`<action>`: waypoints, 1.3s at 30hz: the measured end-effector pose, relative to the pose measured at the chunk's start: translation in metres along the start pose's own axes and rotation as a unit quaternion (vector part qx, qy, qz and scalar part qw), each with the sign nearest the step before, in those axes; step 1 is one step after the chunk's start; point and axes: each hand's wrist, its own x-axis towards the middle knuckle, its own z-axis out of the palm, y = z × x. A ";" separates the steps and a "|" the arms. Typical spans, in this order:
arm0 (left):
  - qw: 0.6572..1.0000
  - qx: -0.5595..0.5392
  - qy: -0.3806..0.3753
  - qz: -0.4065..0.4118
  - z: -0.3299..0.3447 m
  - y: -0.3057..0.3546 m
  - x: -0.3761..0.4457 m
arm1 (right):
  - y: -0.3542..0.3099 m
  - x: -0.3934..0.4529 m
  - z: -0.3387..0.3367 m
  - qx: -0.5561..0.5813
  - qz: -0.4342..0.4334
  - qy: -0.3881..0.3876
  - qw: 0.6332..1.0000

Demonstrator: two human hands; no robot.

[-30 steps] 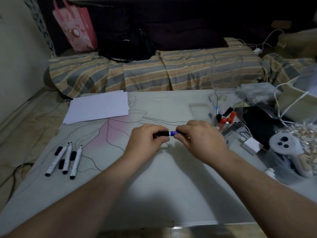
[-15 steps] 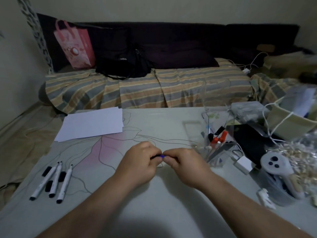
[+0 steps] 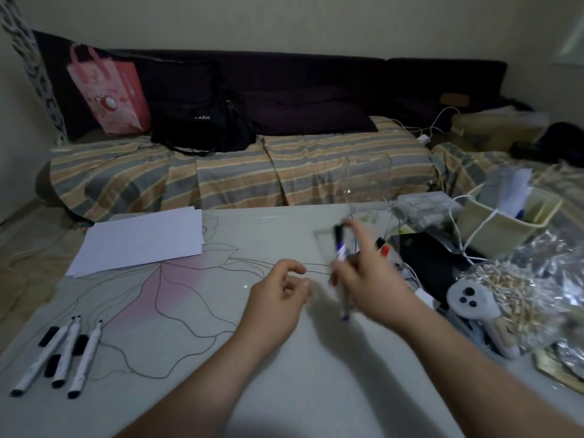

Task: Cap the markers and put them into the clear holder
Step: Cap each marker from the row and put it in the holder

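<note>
My right hand (image 3: 369, 279) grips a capped white marker (image 3: 340, 248) with a black cap, held nearly upright and blurred by motion, just left of the clear holder (image 3: 368, 181). The holder stands at the table's far right and has red and black markers (image 3: 382, 248) in its bottom. My left hand (image 3: 278, 295) hovers over the table centre with fingers loosely curled, holding nothing. Three uncapped white markers (image 3: 61, 355) and their loose black caps (image 3: 49, 336) lie at the table's near left.
A stack of white paper (image 3: 139, 238) lies at the far left of the table (image 3: 189, 311). The right side is crowded: a black tablet (image 3: 433, 263), a white controller (image 3: 474, 305), a beige basket (image 3: 502, 222), cables and crinkled foil (image 3: 537, 273). A striped sofa stands behind.
My hands have come apart. The right hand lifted the capped marker up and to the right toward the holder, while the left hand let go and stayed over the table centre.
</note>
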 end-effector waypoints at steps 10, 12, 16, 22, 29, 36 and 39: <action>0.975 0.171 -0.112 0.081 0.036 0.003 -0.011 | 0.038 0.009 -0.070 -0.024 0.000 0.330 0.944; 0.968 0.202 -0.117 0.092 0.038 0.000 -0.012 | 0.044 0.011 -0.061 -0.031 -0.011 0.301 0.953; 0.957 0.233 -0.130 0.113 0.038 -0.003 -0.012 | 0.055 0.014 -0.041 -0.087 -0.037 0.214 0.972; 0.951 0.250 -0.138 0.115 0.030 -0.008 -0.011 | 0.082 0.022 -0.030 -0.270 -0.015 0.137 0.953; 0.947 0.272 -0.135 0.106 0.007 -0.009 -0.010 | 0.069 0.021 -0.025 -0.281 -0.026 0.173 0.944; 0.930 0.345 -0.102 0.071 -0.058 -0.005 -0.010 | 0.008 0.010 0.066 -0.220 -0.153 0.033 0.963; 0.923 0.382 -0.052 -0.004 -0.113 -0.026 -0.013 | -0.017 0.005 0.114 -0.195 -0.156 -0.077 0.965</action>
